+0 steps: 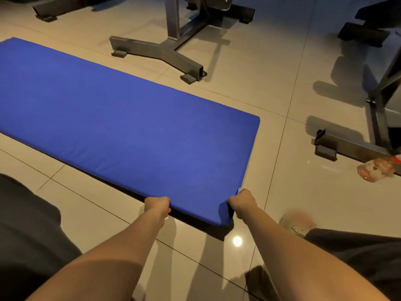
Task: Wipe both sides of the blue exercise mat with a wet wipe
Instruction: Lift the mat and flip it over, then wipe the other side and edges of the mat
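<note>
The blue mat (pixel 130 118) lies on the tiled floor (pixel 303 203), near corner slightly raised; left grip (pixel 157 205) and right grip (pixel 242 203) both clutch its near edge. Turned over from here, it could hit the steel frame (pixel 160 53) beside its far edge, or slip loose.

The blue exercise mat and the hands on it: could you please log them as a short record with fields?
mat: blue exercise mat, lying on the tiled floor, near corner seems slightly raised
left hand: left hand grips the mat's near long edge
right hand: right hand grips the short end by the near corner
wet wipe: none clearly visible
nearby: metal equipment frame beyond the mat; blurred packet on the floor at right
</note>
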